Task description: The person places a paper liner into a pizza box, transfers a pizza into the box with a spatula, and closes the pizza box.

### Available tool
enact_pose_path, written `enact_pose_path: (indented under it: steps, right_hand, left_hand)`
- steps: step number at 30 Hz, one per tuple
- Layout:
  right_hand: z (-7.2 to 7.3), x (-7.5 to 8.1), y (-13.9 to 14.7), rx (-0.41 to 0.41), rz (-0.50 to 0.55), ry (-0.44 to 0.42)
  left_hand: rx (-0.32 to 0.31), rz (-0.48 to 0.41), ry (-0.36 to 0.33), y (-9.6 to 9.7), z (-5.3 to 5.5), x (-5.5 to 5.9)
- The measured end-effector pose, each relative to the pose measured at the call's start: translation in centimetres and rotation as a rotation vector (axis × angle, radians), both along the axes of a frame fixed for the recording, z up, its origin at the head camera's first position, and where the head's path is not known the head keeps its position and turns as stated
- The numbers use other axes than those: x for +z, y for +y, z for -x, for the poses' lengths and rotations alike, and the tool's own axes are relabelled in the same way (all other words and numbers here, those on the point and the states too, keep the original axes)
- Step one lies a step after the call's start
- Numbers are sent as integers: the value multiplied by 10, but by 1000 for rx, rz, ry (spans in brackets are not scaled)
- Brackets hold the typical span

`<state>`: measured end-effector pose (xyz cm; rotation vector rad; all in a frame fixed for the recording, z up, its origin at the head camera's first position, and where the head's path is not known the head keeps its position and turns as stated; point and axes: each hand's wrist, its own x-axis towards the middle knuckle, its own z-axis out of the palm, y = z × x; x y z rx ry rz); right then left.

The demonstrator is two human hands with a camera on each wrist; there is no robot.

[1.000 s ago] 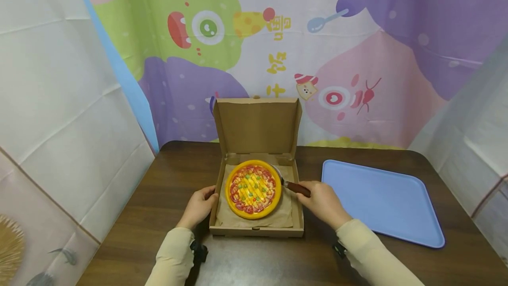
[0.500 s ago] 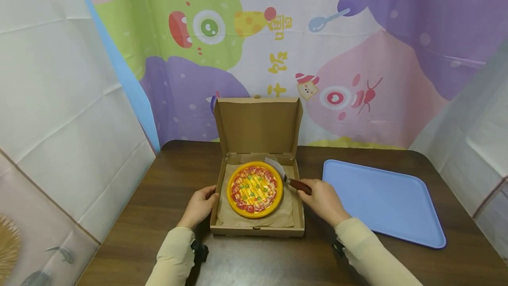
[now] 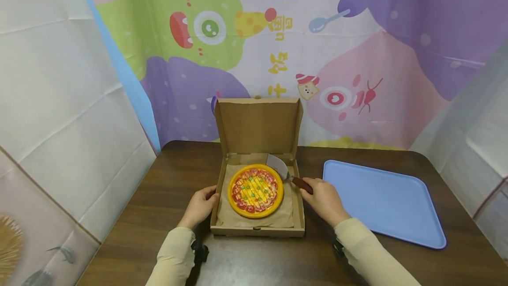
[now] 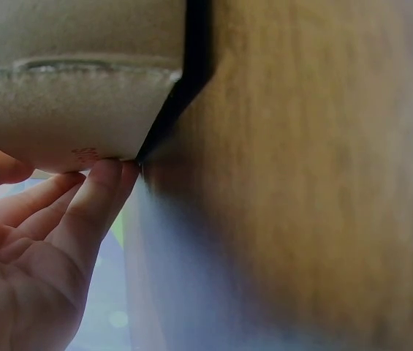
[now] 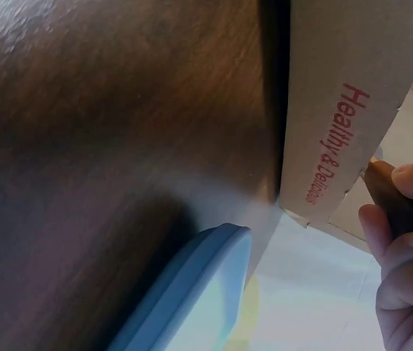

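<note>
A toy pizza [image 3: 255, 191] with a yellow rim lies on brown paper [image 3: 287, 215] inside an open cardboard pizza box [image 3: 257, 232]. My right hand [image 3: 325, 200] holds the wooden handle of a spatula [image 3: 278, 166] over the box's right wall. Its metal blade sits at the pizza's far right edge; whether it touches the pizza I cannot tell. In the right wrist view, the thumb and fingers [image 5: 411, 248] wrap the dark handle [image 5: 396, 197]. My left hand [image 3: 199, 206] rests against the box's left wall, its fairly straight fingertips [image 4: 104, 175] touching the outside and the thumb near the rim.
A blue tray [image 3: 381, 202] lies on the wooden table [image 3: 158, 215] to the right of the box. The raised box lid [image 3: 258, 127] stands at the back, close to a cartoon-printed curtain [image 3: 254, 47]. Pale cloth walls [image 3: 75, 100] hang at both sides.
The spatula's blade, mostly hidden behind the pizza's rim a second ago, has come out to the upper right and now shows broadly. The handle has tipped slightly downward. The left hand stays put.
</note>
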<state>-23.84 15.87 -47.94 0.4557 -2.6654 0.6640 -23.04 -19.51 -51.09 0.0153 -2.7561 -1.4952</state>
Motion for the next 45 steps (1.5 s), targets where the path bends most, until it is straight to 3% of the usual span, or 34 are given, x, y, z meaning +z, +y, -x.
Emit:
enact_pose_path:
  steps: [18, 29, 37, 45]
  right_hand:
    - [4, -8, 6, -47, 0, 13]
    - [6, -12, 14, -26, 45, 110]
    - [3, 0, 20, -28, 120, 111]
    - [-6, 17, 30, -57, 208, 4]
  left_hand:
    - [-17, -4, 15, -1, -1, 1]
    - [-11, -11, 18, 0, 0, -1]
    - [-6, -4, 20, 0, 2, -2]
    - [-1, -3, 17, 1, 2, -2]
